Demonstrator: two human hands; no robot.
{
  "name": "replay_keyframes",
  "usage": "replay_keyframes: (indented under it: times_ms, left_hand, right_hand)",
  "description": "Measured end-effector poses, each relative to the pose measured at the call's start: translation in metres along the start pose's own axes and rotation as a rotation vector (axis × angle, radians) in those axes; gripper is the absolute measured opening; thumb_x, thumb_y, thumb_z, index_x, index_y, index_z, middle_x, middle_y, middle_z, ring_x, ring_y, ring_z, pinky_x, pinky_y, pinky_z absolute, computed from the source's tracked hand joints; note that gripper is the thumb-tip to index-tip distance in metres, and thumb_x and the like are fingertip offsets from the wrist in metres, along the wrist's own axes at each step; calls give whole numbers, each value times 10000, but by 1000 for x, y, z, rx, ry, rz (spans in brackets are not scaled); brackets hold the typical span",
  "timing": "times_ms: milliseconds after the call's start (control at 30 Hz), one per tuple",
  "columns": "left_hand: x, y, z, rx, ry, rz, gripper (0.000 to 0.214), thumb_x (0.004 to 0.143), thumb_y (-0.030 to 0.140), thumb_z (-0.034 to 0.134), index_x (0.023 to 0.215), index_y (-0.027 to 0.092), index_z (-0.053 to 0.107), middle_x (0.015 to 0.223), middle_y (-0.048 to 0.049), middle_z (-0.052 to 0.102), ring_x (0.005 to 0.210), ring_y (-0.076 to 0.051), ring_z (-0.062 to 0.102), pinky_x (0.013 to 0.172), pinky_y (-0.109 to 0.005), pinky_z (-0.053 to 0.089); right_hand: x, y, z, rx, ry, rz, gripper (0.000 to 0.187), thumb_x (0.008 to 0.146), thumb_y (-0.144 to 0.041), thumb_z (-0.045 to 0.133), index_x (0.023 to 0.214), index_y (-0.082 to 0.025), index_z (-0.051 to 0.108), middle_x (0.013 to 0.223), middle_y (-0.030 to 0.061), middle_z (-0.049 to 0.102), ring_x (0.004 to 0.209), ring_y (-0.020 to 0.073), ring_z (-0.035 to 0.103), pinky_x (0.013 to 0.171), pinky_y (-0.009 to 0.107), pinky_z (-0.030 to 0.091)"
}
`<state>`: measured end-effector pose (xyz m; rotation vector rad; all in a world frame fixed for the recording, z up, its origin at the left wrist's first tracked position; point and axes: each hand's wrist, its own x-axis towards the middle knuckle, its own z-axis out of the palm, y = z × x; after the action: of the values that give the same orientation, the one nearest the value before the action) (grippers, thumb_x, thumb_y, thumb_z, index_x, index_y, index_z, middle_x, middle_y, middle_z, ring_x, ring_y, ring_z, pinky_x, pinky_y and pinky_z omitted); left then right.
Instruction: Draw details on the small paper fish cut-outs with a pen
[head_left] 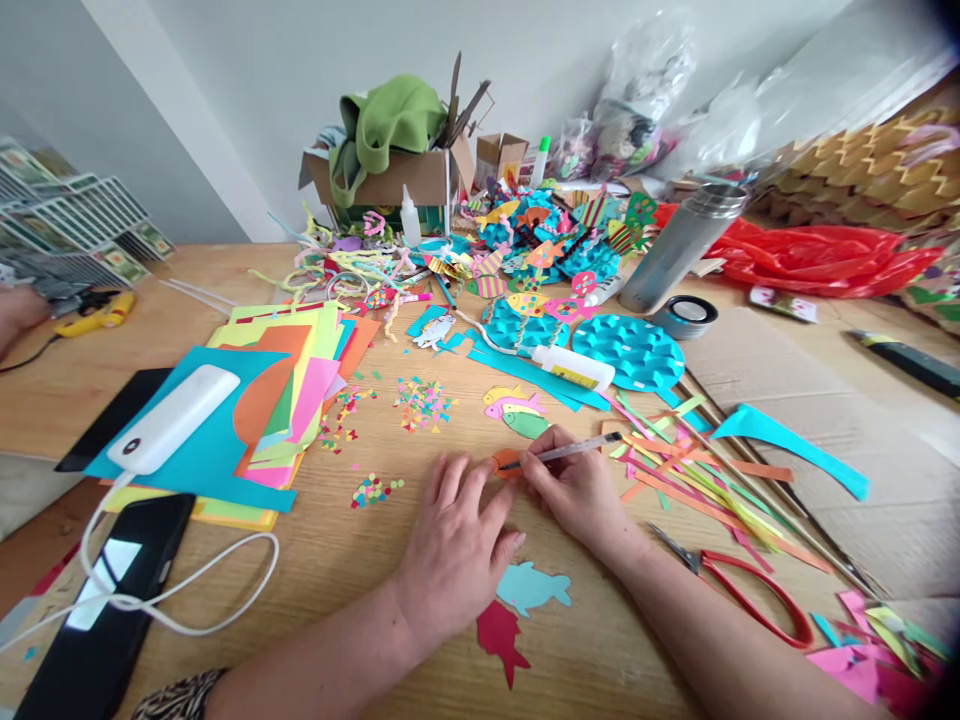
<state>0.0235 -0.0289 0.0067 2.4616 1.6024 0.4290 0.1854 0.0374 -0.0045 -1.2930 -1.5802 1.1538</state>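
Observation:
My right hand grips a pen, its tip down at a small orange paper cutout. Flat on the table beside it rests my left hand, fingers stretched out, with fingertips close to the cutout's left edge. The hands partly cover the orange paper, so its full outline is hidden. Just below my left hand lie a light blue paper fish and a red paper fish. Above the hands are a green paper fish and a pink paper fish, with a yellow one behind.
Red-handled scissors and paper strips lie right. Coloured sheets, a power bank and a phone are left. A glue bottle and a steel flask are farther back. Someone's hand shows far left.

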Motion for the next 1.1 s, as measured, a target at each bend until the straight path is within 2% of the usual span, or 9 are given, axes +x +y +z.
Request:
replay_keyframes:
  times_ms: [200, 400, 1100]
  left_hand:
    - [0, 0, -1, 6, -2, 3, 426, 899, 362, 621, 1295, 221, 551, 1332, -101, 493, 1271, -317, 387, 1122, -554, 299]
    - [1, 0, 0, -5, -12, -1, 436, 901, 360, 618, 1308, 223, 544, 1337, -101, 487, 1271, -320, 382, 1125, -558, 288]
    - [1, 0, 0, -8, -8, -2, 417, 893, 346, 627, 1282, 216, 555, 1335, -96, 486, 1264, -323, 381, 1122, -549, 296]
  right_hand:
    - [1, 1, 0, -28, -2, -43, 179, 823, -291, 595, 682, -222, 509, 516, -29, 531, 414, 118, 458, 386, 229, 342]
    - [1, 1, 0, -15, 1, -18, 182, 823, -306, 597, 691, -220, 507, 514, -31, 531, 406, 118, 453, 377, 232, 345]
    - [1, 1, 0, -43, -13, -62, 180, 835, -294, 583, 687, -218, 515, 556, -19, 550, 459, 129, 487, 427, 237, 364]
